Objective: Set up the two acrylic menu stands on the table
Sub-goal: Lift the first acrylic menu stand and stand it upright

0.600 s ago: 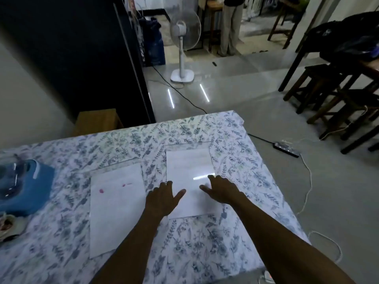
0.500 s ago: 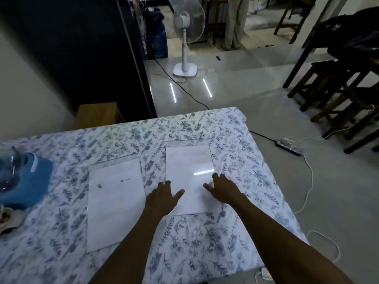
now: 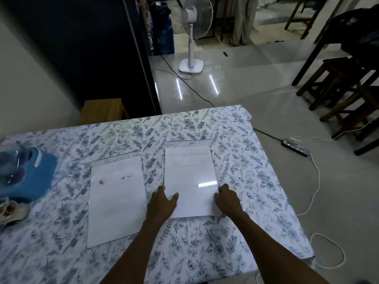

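I see no legible writing — right stand (image 3: 189, 177) flat on table (image 3: 205, 253); left hand (image 3: 162, 203) and right hand (image 3: 227, 199) grip its side edges, fingers (image 3: 173, 196) spread.

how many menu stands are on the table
2, both lying flat. The left stand lies untouched mid-table; the right stand is beside it, with the left hand and right hand at its near corners.
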Available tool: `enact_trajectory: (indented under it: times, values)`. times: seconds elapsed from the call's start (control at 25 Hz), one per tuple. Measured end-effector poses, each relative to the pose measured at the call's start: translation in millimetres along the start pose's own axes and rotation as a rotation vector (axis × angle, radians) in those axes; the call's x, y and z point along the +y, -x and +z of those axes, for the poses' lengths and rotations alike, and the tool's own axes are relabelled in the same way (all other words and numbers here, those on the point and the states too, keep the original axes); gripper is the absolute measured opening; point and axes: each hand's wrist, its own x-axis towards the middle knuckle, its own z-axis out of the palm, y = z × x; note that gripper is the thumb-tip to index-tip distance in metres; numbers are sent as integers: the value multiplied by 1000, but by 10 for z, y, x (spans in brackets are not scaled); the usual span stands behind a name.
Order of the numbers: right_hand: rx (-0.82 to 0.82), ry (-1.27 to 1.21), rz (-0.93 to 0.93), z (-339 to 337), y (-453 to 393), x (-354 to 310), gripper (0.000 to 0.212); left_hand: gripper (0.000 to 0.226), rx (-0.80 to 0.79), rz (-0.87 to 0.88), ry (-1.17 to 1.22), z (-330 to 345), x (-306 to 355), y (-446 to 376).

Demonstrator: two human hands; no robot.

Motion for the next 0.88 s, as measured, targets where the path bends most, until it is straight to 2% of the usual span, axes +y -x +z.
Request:
enact_trajectory:
  times: [0.04, 0.16, 0.32, 0.44, 0.56, 0.76, 0.88]
  values:
    - [11, -26, 3, -13, 36, 8, 23, 62, 5, -6, 5, -51, -33, 23]
    - [48, -34, -63, -28, 207, -37, 31, 44, 20, 2, -25, -216, -184, 137]
    - [72, -81, -113, -44, 521, -21, 42, 49, 4, 109, 10, -361, -483, 346]
    - [89, -178, -136, -62, 805, 108, 41, 41, -4, 203, 57, -443, -719, 591]
    - [52, -161, -181, -119, 1134, 229, 44, 33, 30, 242, 147, -484, -915, 911]
    - [137, -113, -275, -254, 1540, 336, 25, 30, 121, 374, 189, -514, -1033, 1305]
    - [194, -131, -308, -386, 1654, 369, 23, 31, 112, 432, 220, -603, -963, 1430]
